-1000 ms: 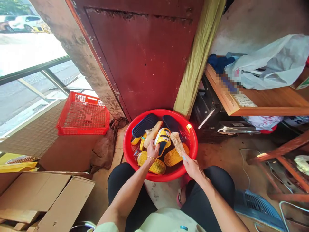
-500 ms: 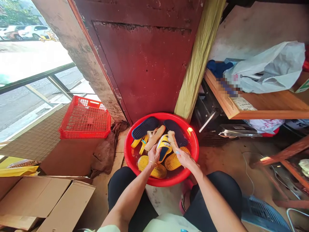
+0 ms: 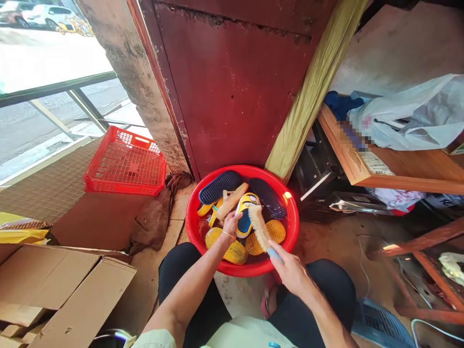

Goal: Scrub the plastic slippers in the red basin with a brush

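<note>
A red plastic basin stands in front of me with several wet slippers inside. My left hand is closed on the near left edge of a yellow and navy slipper. A long scrub brush with pale bristles and a light blue handle is gripped in my right hand. Its bristles lie over the slipper's right side; contact is hard to judge. Around it are a navy slipper, a dark slipper, a beige slipper and two upturned yellow slippers, one a textured yellow sole.
Behind the basin is a dark red door. A red plastic crate sits left on cardboard, with cardboard boxes nearer me. On the right are a wooden tray-like shelf and a blue slatted object on the floor.
My right hand has drawn back toward me with the brush, whose light blue handle now shows. The left hand keeps its hold on the slipper. The camera view has shifted and tilted slightly.
</note>
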Demonstrator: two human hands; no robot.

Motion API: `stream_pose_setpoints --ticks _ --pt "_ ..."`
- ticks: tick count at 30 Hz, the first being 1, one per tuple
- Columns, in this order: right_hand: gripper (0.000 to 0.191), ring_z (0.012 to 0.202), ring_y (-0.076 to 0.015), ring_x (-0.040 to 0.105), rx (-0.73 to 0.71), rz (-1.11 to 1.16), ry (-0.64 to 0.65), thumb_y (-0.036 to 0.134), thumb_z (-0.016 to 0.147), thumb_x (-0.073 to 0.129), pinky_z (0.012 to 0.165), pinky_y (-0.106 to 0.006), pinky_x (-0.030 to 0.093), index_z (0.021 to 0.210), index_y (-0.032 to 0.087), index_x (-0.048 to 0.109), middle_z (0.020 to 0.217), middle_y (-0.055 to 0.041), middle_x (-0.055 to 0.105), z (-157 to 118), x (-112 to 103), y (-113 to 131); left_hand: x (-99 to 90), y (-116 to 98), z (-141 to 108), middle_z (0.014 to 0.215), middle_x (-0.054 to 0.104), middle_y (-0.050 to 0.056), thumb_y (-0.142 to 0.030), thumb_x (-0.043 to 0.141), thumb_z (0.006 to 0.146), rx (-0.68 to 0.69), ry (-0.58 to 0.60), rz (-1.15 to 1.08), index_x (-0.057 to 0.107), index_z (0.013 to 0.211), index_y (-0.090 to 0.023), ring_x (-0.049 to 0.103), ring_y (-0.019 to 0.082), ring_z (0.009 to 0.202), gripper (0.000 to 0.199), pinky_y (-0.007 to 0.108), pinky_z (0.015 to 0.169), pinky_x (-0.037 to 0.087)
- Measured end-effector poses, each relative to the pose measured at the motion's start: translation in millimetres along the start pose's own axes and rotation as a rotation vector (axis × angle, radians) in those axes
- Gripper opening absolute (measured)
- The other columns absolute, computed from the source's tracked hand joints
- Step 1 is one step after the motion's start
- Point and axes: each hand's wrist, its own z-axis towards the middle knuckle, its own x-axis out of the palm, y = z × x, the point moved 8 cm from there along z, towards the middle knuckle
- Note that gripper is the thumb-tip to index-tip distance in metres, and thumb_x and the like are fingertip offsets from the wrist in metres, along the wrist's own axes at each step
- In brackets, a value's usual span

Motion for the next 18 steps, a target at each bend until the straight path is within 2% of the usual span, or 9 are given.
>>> stream_pose_setpoints --ticks 2,4,6,8,10,13,15,18 --pt "0.05 0.114 -0.0245 0.067 -0.033 -0.028 0.1 0.033 0.097 0.042 0.096 -0.034 0.053 0.145 0.026 0.056 0.128 -0.0085 0.07 -22 15 13 3.7 9 -2 0.084 0.073 0.006 -0.043 0.075 0.074 -0.085 -0.002 -0.096 0.064 0.104 -0.016 0.07 0.02 0.073 0.042 0.036 0.071 0.059" --pt "0.051 0.116 -0.0245 0.067 -0.025 -0.09 0.188 0.029 0.098 0.04 0.099 -0.035 0.051 0.147 0.028 0.053 0.128 -0.0085 0.071 -33 28 16 5.7 12 -4 0.086 0.072 0.005 -0.042 0.075 0.074 -0.097 -0.026 -0.127 0.061 0.11 -0.016 0.07 0.02 0.075 0.047 0.034 0.071 0.058" --pt "0.053 0.112 -0.0246 0.069 -0.011 -0.159 0.252 0.027 0.099 0.037 0.097 -0.036 0.051 0.151 0.029 0.048 0.12 -0.0089 0.074 -25 36 16 9.2 11 -6 0.091 0.073 0.006 -0.041 0.075 0.074 -0.064 -0.025 -0.125 0.06 0.115 -0.016 0.07 0.021 0.08 0.05 0.034 0.073 0.058" --pt "0.055 0.107 -0.0252 0.071 0.003 -0.223 0.259 0.025 0.099 0.035 0.092 -0.036 0.052 0.154 0.027 0.043 0.113 -0.011 0.076 3 38 18 14.9 10 -8 0.098 0.073 0.008 -0.039 0.074 0.075 -0.012 0.01 -0.128 0.061 0.115 -0.016 0.07 0.022 0.086 0.048 0.035 0.077 0.058" --pt "0.056 0.097 -0.0259 0.073 0.056 -0.285 0.213 0.023 0.098 0.034 0.083 -0.035 0.054 0.153 0.021 0.044 0.107 -0.0144 0.076 42 35 20 20.7 8 -10 0.104 0.073 0.01 -0.038 0.073 0.075 0.034 0.054 -0.13 0.063 0.113 -0.015 0.07 0.024 0.091 0.046 0.036 0.082 0.057" --pt "0.055 0.064 -0.0184 0.071 0.151 -0.221 0.186 0.023 0.097 0.036 0.062 -0.027 0.054 0.151 0.019 0.045 0.089 -0.0103 0.076 88 39 23 21.4 5 -11 0.112 0.072 0.012 -0.038 0.074 0.075 0.071 0.058 -0.134 0.063 0.116 -0.015 0.069 0.027 0.099 0.048 0.038 0.088 0.056" --pt "0.054 0.047 -0.0124 0.062 0.164 -0.088 0.201 0.029 0.097 0.037 0.049 -0.022 0.049 0.149 0.019 0.048 0.078 -0.0045 0.072 93 49 23 17.4 3 -10 0.113 0.072 0.013 -0.037 0.073 0.075 0.079 0.035 -0.141 0.063 0.118 -0.014 0.068 0.028 0.103 0.049 0.04 0.09 0.056" --pt "0.054 0.036 -0.0088 0.051 0.155 0.086 0.267 0.036 0.098 0.036 0.038 -0.018 0.041 0.148 0.019 0.049 0.062 0.003 0.061 62 65 12 11.1 1 -7 0.113 0.072 0.011 -0.034 0.072 0.075 0.094 0.004 -0.14 0.065 0.115 -0.015 0.068 0.028 0.105 0.045 0.04 0.092 0.055"
